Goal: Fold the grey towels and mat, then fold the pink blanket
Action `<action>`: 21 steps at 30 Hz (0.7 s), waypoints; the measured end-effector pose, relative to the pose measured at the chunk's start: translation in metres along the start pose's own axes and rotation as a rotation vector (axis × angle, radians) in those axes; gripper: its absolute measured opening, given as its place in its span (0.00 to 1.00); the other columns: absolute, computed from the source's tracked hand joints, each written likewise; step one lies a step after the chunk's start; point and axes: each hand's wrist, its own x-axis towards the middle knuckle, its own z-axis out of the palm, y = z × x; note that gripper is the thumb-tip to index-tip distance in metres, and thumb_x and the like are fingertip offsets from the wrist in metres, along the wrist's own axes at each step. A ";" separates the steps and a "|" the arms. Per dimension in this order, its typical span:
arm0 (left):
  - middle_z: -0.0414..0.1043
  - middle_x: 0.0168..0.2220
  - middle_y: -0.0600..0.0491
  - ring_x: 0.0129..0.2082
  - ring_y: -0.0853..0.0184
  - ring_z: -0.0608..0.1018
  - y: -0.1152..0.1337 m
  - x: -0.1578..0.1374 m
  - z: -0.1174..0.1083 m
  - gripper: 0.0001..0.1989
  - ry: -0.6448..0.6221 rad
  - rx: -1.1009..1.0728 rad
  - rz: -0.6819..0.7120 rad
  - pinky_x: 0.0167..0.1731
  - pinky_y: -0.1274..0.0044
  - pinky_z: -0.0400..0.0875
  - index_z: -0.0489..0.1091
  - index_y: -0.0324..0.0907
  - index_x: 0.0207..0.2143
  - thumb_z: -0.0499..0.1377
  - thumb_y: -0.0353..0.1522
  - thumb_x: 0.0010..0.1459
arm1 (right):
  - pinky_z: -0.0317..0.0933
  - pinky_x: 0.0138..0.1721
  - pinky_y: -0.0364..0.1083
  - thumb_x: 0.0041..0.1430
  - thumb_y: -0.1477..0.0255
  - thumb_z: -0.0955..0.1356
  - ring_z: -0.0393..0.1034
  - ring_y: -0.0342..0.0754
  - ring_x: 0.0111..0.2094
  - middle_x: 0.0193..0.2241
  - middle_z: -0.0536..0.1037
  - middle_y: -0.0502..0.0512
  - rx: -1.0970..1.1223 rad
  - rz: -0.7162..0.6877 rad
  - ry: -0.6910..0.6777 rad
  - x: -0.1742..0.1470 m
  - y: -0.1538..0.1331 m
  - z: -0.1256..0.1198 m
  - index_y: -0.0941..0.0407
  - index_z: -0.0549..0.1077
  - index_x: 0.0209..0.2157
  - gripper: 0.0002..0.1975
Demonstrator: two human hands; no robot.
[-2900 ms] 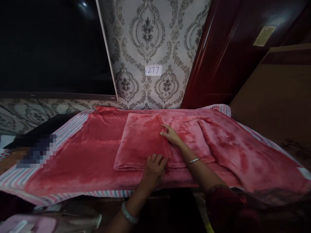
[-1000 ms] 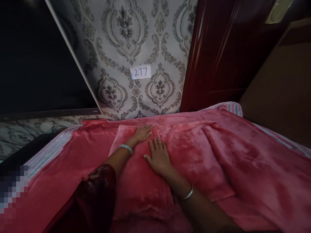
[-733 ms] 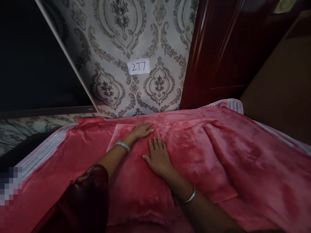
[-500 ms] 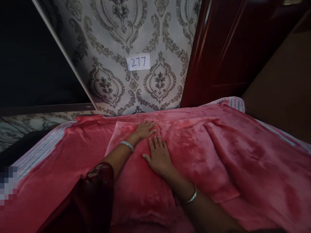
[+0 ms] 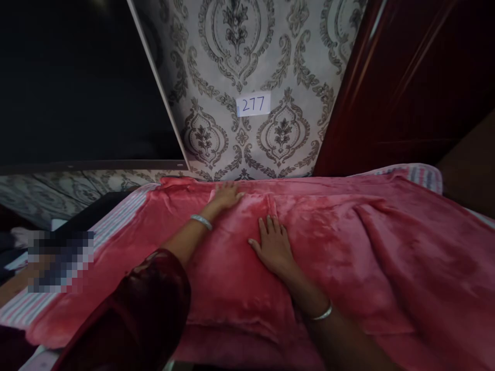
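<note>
A pink plush cloth (image 5: pixel 240 278) lies folded in layers over a wider pink spread. My left hand (image 5: pixel 227 196) lies flat, fingers stretched out, at the far left corner of the folded part; it covers some of that corner. Nearer to me and to the right, my right hand (image 5: pixel 274 246) rests palm down with its fingers spread, beside the fold's right-hand edge. Neither hand grips anything. Each wrist wears a silver bangle.
Striped edging (image 5: pixel 119 219) runs along the spread's left side. Behind stand a dark screen (image 5: pixel 77 87), a patterned wall (image 5: pixel 240 139) with a paper marked 277 (image 5: pixel 253 104), and a dark red door or panel (image 5: pixel 379 113). A blurred patch (image 5: pixel 60 263) covers something at the left.
My left hand has slid left across the cloth to the fold's far corner. My right hand stays flat near the same edge. The view has turned left, so more of the screen shows.
</note>
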 end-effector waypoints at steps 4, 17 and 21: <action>0.50 0.72 0.40 0.72 0.45 0.51 -0.023 -0.021 0.019 0.32 0.005 -0.076 -0.122 0.68 0.48 0.39 0.56 0.41 0.70 0.49 0.44 0.69 | 0.39 0.69 0.63 0.69 0.52 0.60 0.39 0.63 0.73 0.72 0.49 0.70 -0.011 0.012 -0.016 0.001 0.000 -0.001 0.63 0.55 0.71 0.39; 0.79 0.50 0.41 0.51 0.52 0.80 -0.069 -0.107 0.018 0.30 0.228 -1.185 -0.387 0.50 0.63 0.77 0.71 0.39 0.56 0.67 0.42 0.53 | 0.45 0.67 0.62 0.69 0.55 0.61 0.46 0.62 0.71 0.70 0.55 0.69 -0.037 -0.024 -0.035 0.005 0.007 -0.011 0.62 0.60 0.69 0.35; 0.81 0.48 0.42 0.46 0.54 0.83 -0.064 -0.168 0.031 0.32 0.073 -1.638 -0.379 0.48 0.66 0.79 0.76 0.39 0.49 0.74 0.41 0.41 | 0.58 0.60 0.55 0.68 0.64 0.62 0.69 0.59 0.58 0.55 0.77 0.68 -0.036 -0.070 -0.060 0.038 0.015 -0.039 0.60 0.76 0.55 0.22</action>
